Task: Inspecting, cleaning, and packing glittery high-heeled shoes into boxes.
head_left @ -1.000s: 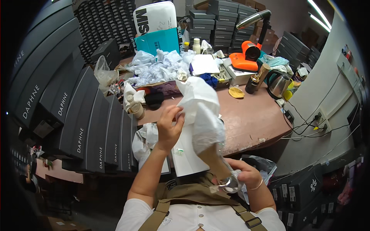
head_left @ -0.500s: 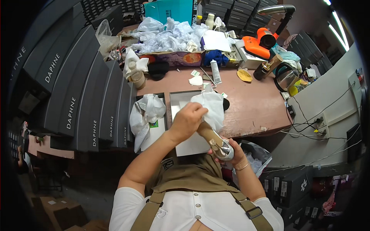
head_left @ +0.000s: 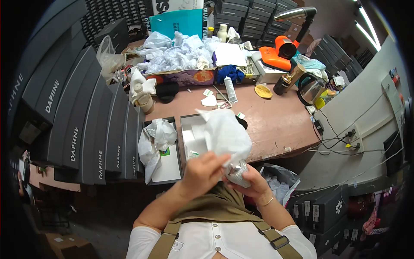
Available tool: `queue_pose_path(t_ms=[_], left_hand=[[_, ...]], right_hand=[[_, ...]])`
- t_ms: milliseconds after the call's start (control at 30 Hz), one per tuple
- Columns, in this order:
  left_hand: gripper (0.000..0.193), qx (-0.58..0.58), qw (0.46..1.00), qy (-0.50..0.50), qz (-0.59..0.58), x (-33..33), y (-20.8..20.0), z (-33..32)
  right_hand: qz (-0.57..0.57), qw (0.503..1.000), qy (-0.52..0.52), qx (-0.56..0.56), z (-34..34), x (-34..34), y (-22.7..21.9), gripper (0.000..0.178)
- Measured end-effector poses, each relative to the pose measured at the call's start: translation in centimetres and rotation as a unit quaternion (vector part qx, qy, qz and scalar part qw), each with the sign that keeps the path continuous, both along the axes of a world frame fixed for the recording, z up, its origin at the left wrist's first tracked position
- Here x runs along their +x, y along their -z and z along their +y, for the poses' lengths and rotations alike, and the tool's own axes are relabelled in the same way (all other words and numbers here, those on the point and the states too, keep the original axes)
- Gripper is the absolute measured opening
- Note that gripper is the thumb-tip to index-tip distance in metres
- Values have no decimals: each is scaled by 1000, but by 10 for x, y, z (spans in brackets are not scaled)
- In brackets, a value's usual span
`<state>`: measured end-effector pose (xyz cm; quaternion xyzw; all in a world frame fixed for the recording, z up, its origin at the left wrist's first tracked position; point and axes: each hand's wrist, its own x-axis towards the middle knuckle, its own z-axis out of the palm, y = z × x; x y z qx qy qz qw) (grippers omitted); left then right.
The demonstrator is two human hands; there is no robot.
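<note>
A shoe (head_left: 237,174) with a glittery silver toe points toward me over the table's near edge. My right hand (head_left: 253,184) grips it round the toe, thumb on top. A thin white wrapping sheet (head_left: 228,136) hangs over the rest of the shoe and hides its heel and insole. At the sheet's lower edge my left hand (head_left: 201,173) has its fingers pinched together on the white wrap, close to the toe. Behind the hands lies an open shoebox (head_left: 193,129) with a white inside. Beside it, another dark box (head_left: 170,172) holds a white-wrapped bundle (head_left: 160,134).
Dark shoeboxes (head_left: 82,125) stand stacked along the left. Crumpled white paper (head_left: 181,54) fills a carton at the back. A white tube (head_left: 230,90), a yellow sponge (head_left: 263,91), an orange device (head_left: 276,56) and a kettle (head_left: 311,88) are on the pink table (head_left: 276,125).
The white sheet now covers most of the shoe, where before its insole showed. My left hand has moved down from the heel end toward the toe. The view has shifted slightly.
</note>
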<state>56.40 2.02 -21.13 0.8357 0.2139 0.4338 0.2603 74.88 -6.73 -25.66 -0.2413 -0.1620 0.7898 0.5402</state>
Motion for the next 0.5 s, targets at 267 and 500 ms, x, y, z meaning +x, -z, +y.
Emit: queue_pose_path(t_ms=[267,500], left_hand=[[35,110,976,174,-70,25,31,-31],[61,-33,932,313,178,21,54,-57]], right_hand=[[-176,958,196,115,31,-23,56,48],[-277,917,288,-13,33,56,75,47]])
